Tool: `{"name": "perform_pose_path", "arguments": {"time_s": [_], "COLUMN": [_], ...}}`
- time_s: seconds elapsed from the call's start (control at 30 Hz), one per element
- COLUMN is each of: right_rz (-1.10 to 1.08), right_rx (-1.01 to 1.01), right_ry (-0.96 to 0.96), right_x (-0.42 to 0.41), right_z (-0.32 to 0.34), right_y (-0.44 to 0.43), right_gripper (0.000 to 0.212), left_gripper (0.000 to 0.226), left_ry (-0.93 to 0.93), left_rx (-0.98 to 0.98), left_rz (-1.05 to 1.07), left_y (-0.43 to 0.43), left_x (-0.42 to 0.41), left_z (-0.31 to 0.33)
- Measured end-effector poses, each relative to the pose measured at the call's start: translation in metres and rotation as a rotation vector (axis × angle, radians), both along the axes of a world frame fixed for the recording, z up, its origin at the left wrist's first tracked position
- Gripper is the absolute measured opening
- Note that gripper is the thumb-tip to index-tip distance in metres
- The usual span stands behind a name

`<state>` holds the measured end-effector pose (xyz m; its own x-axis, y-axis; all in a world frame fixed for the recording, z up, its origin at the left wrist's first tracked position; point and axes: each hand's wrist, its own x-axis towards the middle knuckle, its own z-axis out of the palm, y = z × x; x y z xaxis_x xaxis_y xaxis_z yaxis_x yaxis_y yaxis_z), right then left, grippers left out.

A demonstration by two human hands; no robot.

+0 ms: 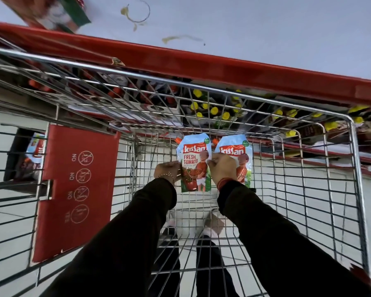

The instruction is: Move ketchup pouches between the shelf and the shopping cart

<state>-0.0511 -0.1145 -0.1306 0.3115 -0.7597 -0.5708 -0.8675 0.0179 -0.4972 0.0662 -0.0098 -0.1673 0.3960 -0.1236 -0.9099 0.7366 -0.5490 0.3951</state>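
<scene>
Low in the cart (351,168), mid-frame, our left hand (167,170) pinches one pouch (194,155) and our right hand (223,168) grips the other pouch (234,150); we should lay both flat, spouts up, before letting go.

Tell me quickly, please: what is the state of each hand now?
Left hand: closed, pinching the left edge of the left ketchup pouch.
Right hand: closed, gripping the right ketchup pouch, fingertips also touching the left one.
</scene>
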Motion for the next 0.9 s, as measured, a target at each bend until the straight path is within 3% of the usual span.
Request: {"name": "perform_pose_path", "arguments": {"time_s": [0.23, 0.37, 0.47, 0.73, 0.9], "right_rz": [-0.078, -0.108, -0.137, -0.135, -0.178], "right_rx": [-0.021, -0.019, -0.038, -0.146, -0.193], "right_ry": [-0.074, -0.151, -0.232, -0.496, -0.688], "right_x": [-0.016, -0.024, -0.025, -0.024, -0.015], "right_z": [0.036, 0.079, 0.120, 0.234, 0.298], "right_y": [0.017, 0.027, 0.032, 0.035, 0.027], "right_gripper": [0.020, 0.020, 0.019, 0.009, 0.013], "left_gripper": [0.025, 0.026, 0.009, 0.015, 0.018], "left_ry": [0.059, -0.172, -0.327, -0.659, -0.828], "left_rx": [-0.189, -0.172, -0.214, -0.384, -0.521], "left_rz": [0.097, 0.077, 0.024, -0.026, -0.015], "left_y": [0.014, 0.023, 0.031, 0.035, 0.023], "left_x": [-0.010, -0.017, -0.017, -0.013, -0.002], "left_z": [0.044, 0.079, 0.116, 0.242, 0.312]}}
